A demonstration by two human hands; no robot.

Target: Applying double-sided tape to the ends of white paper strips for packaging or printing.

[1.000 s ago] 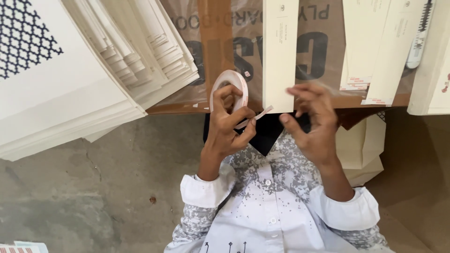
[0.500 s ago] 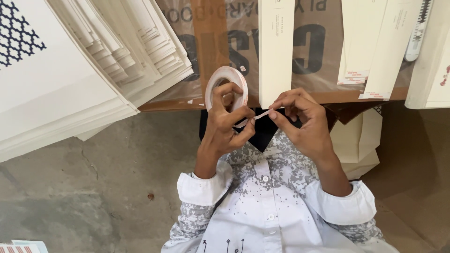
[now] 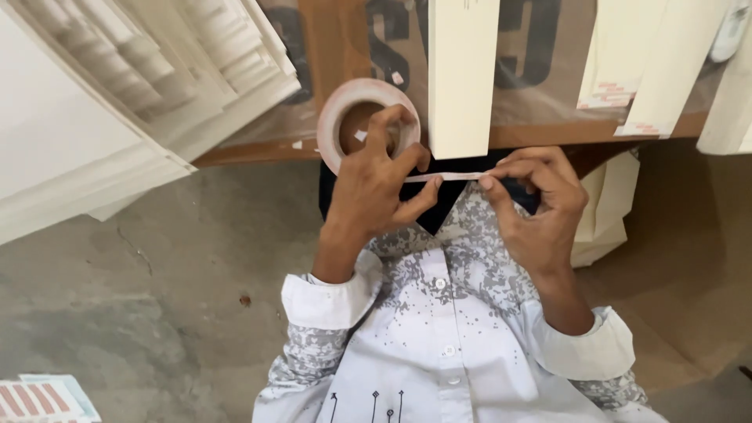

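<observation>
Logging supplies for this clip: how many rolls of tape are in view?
1. The tape roll sits in the left hand, with a strip pulled across to the right hand. Others may be hidden under the card stacks.

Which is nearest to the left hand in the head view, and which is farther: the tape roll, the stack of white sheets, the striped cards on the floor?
From the left hand:
1. Tape roll: held in this hand, at the table edge.
2. Stack of white sheets: upper left, on the table.
3. Striped cards: bottom left corner, on the floor, farthest.
</observation>
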